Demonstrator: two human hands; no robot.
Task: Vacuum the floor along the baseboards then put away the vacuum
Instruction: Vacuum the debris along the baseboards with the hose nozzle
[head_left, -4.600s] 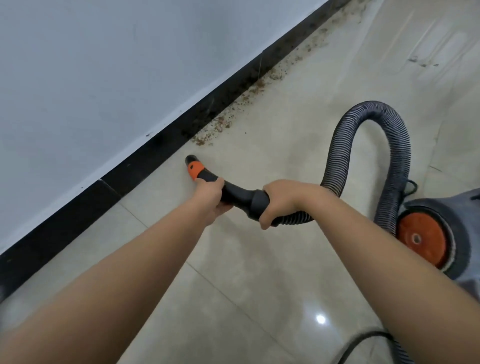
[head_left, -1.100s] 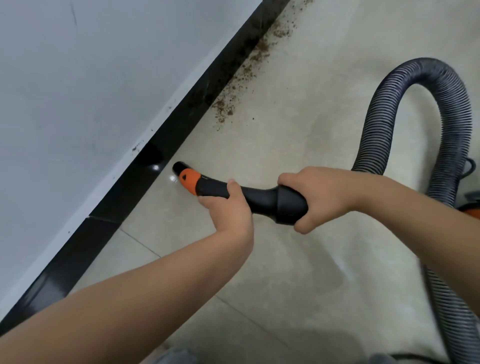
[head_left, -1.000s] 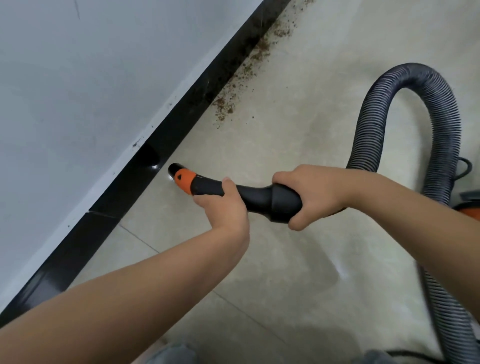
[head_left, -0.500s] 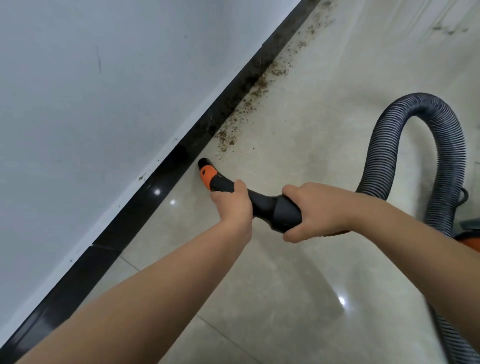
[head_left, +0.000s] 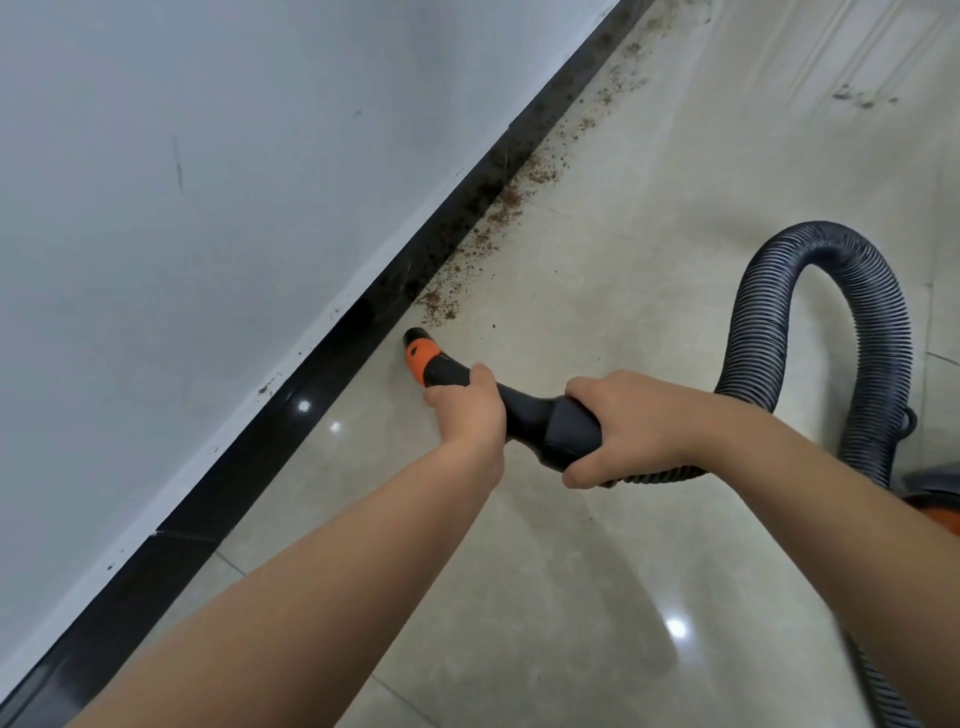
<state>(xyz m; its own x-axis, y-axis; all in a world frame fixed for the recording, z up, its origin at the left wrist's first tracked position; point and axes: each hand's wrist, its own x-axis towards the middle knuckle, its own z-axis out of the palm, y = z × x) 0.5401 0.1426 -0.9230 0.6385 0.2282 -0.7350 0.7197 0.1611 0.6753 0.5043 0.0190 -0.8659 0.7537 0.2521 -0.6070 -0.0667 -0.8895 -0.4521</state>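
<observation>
A black vacuum nozzle (head_left: 535, 415) with an orange band (head_left: 422, 354) near its tip points at the foot of the black baseboard (head_left: 291, 410). My left hand (head_left: 467, 410) grips the nozzle just behind the orange band. My right hand (head_left: 623, 426) grips the wide collar where the ribbed grey hose (head_left: 878, 332) joins. The hose arches up and drops to the vacuum body (head_left: 935, 506), of which only an orange edge shows at the right. Brown crumbs (head_left: 498, 218) lie along the baseboard just beyond the tip and further up.
A white wall (head_left: 208, 182) rises above the baseboard on the left. Glossy beige floor tiles (head_left: 597, 597) spread to the right and toward me. A few dark smudges (head_left: 862, 98) mark the floor at the far right.
The nozzle tip has slid forward along the baseboard, closer to the near end of the crumb trail. Both hands keep the same hold. The camera has tilted up, showing more floor ahead.
</observation>
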